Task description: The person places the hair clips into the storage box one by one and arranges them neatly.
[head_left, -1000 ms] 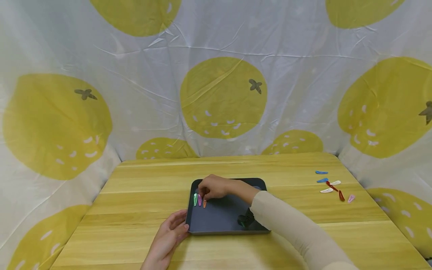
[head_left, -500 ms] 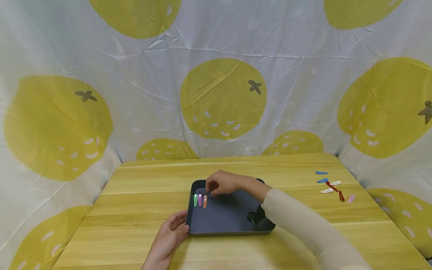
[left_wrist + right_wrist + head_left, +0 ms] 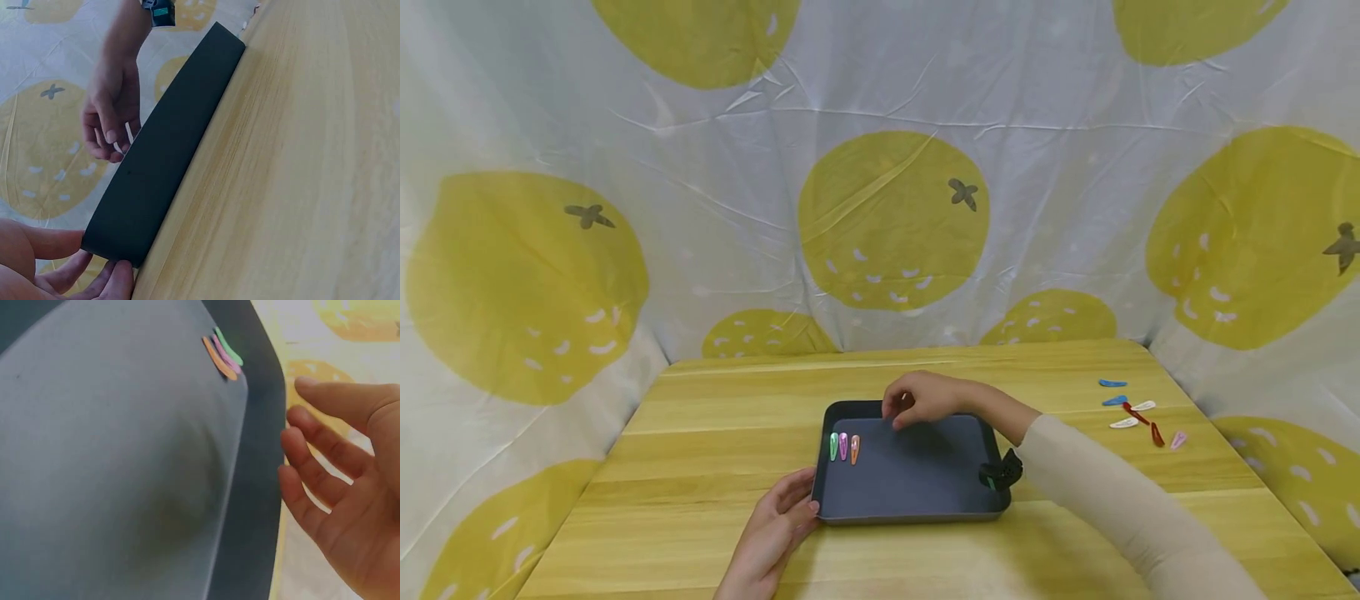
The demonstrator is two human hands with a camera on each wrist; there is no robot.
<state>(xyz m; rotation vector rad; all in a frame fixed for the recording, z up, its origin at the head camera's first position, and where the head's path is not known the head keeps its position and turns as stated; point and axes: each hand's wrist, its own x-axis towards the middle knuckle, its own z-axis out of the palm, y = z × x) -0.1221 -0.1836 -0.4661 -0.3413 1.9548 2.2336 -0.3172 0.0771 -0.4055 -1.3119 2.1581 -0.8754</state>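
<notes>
A dark tray (image 3: 917, 518) lies on the wooden table; at its left side stand a green clip (image 3: 833, 447), a pink-purple clip (image 3: 843, 446) and an orange clip (image 3: 855, 449) in a row. The left hand (image 3: 775, 525) grips the tray's near left corner, thumb on the rim; in the left wrist view the hand (image 3: 69, 265) pinches the tray's end wall (image 3: 162, 144). Over the tray's far side hovers the right hand (image 3: 927, 397), fingers loosely bent and empty. The right wrist view has this hand (image 3: 350, 462) beside the tray wall (image 3: 253, 487), with nothing between thumb and fingers.
On the right of the table (image 3: 1075, 533) lie loose clips: blue (image 3: 1113, 383), white (image 3: 1124, 423), dark red (image 3: 1157, 434) and pink (image 3: 1179, 439). A black device (image 3: 1002, 472) on the right wrist overlaps the tray's right edge. A lemon-patterned cloth (image 3: 700, 208) hangs behind.
The right hand has let go of the orange clip, which stays in the tray, and has moved right and away from the row. The left hand has stayed at the corner.
</notes>
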